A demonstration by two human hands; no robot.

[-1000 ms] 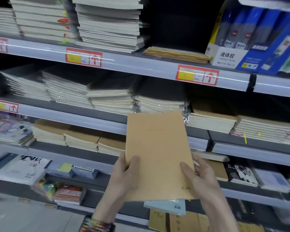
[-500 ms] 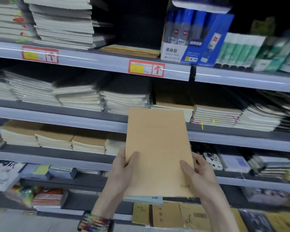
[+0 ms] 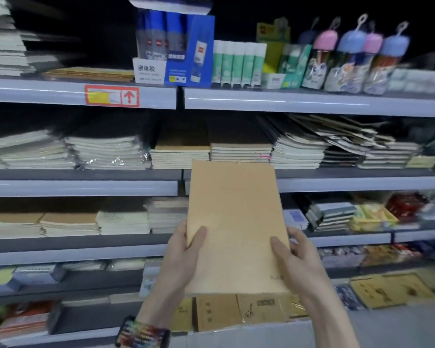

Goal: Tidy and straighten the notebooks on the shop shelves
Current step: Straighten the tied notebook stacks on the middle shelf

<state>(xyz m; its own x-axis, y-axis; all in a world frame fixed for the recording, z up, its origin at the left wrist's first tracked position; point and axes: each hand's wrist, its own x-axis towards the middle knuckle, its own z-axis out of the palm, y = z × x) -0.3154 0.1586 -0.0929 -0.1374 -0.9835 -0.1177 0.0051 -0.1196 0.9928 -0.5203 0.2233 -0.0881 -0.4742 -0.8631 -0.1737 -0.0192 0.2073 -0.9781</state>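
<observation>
Notebook in a plain kraft cover (image 3: 236, 222) is held upright before the shop shelves, gripped near its lower corners by both hands. The left hand (image 3: 183, 249) is closed on it with the thumb laid across the front and the fingers hidden behind, and the right hand (image 3: 296, 257) is closed on the opposite edge in the same way. A woven wristband (image 3: 142, 332) is seen on the left wrist.

The notebook is carried clear of the shelving, its top edge overlapping the lip of the middle shelf (image 3: 86, 188), just below two squared-off stacks of kraft notebooks (image 3: 181, 146). It is judged to belong on one of those stacks and has not yet been shelved.

The task is judged to be only partly done. The wrapped piles (image 3: 106, 151) to the left appear reasonably square, but to the right a slumped, fanned-out heap of notebooks (image 3: 349, 144) is left untouched — by the look of it, the largest job remaining. The lower shelves are too blurred for their order to be judged.
</observation>
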